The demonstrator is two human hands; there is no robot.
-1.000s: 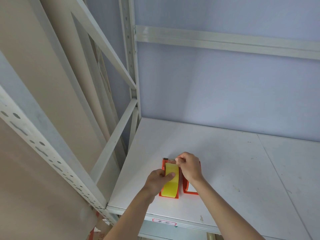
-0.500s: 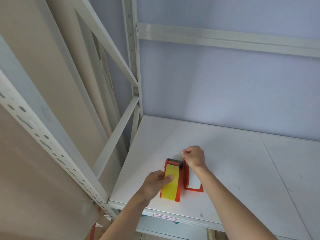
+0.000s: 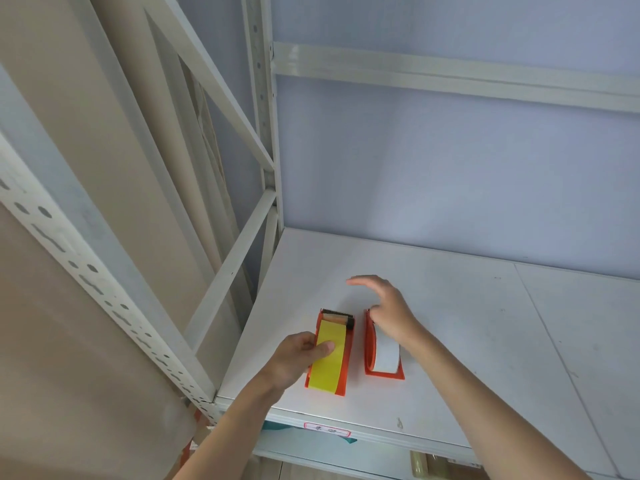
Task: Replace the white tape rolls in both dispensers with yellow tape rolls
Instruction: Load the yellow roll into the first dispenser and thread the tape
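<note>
Two orange dispensers sit side by side near the front of the white shelf [image 3: 450, 306]. Our left hand [image 3: 298, 358] pinches the left dispenser [image 3: 343, 368], thumb pressed on its yellow tape roll [image 3: 329, 358], to keep it steady. Our right hand [image 3: 388, 313] hovers with fingers spread, holding nothing, over the right dispenser [image 3: 370, 344], whose white tape roll [image 3: 386, 355] we must swap next.

left dispenser [image 3: 343, 372]: yellow roll [image 3: 329, 362] | right dispenser [image 3: 370, 344]: white roll [image 3: 387, 355]
</note>
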